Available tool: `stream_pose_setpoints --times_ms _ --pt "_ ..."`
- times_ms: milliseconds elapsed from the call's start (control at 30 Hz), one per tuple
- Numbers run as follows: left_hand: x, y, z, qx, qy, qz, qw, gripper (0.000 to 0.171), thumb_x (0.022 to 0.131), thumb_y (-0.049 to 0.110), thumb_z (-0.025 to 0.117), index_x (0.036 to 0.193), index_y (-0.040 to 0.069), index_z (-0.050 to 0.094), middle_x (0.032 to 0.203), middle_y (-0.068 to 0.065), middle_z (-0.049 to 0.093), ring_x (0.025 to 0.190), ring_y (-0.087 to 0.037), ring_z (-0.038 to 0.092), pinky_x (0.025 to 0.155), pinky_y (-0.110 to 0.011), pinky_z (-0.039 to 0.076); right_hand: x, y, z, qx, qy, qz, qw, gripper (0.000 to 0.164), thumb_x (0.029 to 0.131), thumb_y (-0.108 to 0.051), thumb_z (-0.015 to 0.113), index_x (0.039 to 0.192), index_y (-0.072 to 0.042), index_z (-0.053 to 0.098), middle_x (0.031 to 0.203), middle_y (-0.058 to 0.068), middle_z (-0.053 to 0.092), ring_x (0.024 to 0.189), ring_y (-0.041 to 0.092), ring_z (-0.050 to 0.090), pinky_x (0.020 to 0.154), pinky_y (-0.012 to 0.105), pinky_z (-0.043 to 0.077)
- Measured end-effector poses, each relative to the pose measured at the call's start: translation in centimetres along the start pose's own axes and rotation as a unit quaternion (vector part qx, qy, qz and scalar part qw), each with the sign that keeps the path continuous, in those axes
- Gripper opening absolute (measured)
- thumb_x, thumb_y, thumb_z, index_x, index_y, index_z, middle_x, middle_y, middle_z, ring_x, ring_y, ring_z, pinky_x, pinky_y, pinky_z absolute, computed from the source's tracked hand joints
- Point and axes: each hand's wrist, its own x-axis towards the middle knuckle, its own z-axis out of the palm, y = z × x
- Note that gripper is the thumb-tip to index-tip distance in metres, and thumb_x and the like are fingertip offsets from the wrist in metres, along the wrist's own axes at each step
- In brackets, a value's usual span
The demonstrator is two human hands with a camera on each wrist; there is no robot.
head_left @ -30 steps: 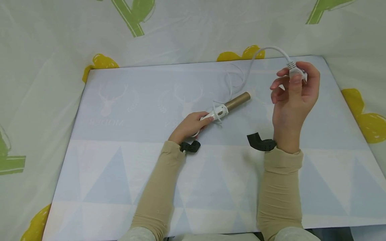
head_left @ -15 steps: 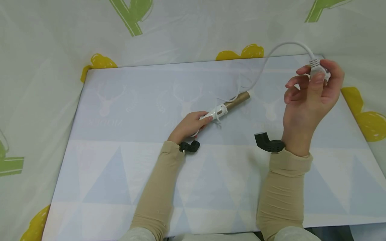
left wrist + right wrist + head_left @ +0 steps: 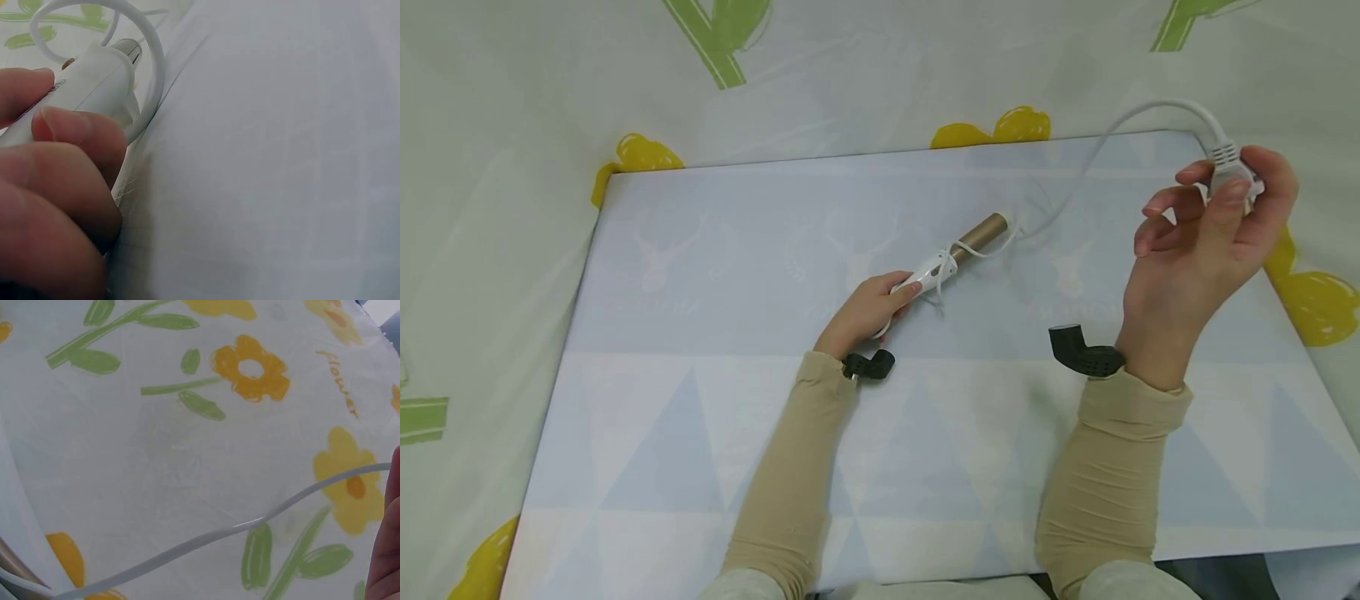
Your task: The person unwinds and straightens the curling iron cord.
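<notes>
My left hand (image 3: 867, 310) grips the white handle of a curling iron (image 3: 980, 237) with a gold barrel that points to the far right. Thumb and fingers lie around that handle (image 3: 94, 81) in the left wrist view. A white power cord (image 3: 1078, 179) loops over the iron where handle meets barrel, then arcs to the right. At its end is a white plug (image 3: 1231, 173), which my right hand (image 3: 1202, 242) pinches between thumb and index finger, raised over the table's far right corner. In the right wrist view the cord (image 3: 206, 539) crosses to the hand's edge; the plug is out of sight.
The table (image 3: 700, 433) has a pale blue and white triangle cover. Behind it and at its sides hangs a pale sheet (image 3: 850, 75) with green and yellow plant prints. A black wrist camera (image 3: 1084, 354) juts from the right sleeve.
My right hand has moved to the right with the plug, drawing the cord out longer and straighter. The loose loops by the barrel have shrunk. My left hand has barely moved, still holding the curling iron.
</notes>
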Motion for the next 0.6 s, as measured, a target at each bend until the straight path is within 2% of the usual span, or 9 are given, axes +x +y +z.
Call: stream_pose_setpoints --times_ms 200,433,600 --pt "0.0 0.1 0.0 -0.005 0.007 -0.008 0.9999 0.049 0.086 0.058 0.043 0.122 0.026 0.049 0.067 -0.006 0.051 0.040 -0.022 0.038 0.043 -0.035 0.042 0.8 -0.5 -0.5 -0.040 0.042 -0.006 0.998 0.017 0.097 -0.008 0.035 0.108 -0.004 0.048 0.086 0.022 0.046 0.051 0.030 0.045 0.033 0.023 0.027" --pt "0.0 0.2 0.0 -0.019 0.006 -0.011 0.9997 0.046 0.086 0.057 0.043 0.121 0.028 0.050 0.068 -0.006 0.051 0.042 -0.021 0.038 0.040 -0.036 0.042 1.7 -0.8 -1.4 -0.038 0.076 0.004 0.996 0.015 0.096 -0.010 0.040 0.107 -0.005 0.050 0.086 0.020 0.045 0.053 0.030 0.043 0.034 0.024 0.025" --pt "0.0 0.1 0.0 -0.037 -0.001 -0.021 0.9991 0.045 0.086 0.056 0.043 0.122 0.029 0.049 0.071 -0.007 0.051 0.046 -0.021 0.040 0.039 -0.037 0.043 2.5 -1.1 -2.4 -0.025 0.132 0.036 0.990 0.013 0.094 -0.012 0.045 0.104 -0.007 0.053 0.084 0.015 0.046 0.055 0.028 0.042 0.036 0.025 0.022"
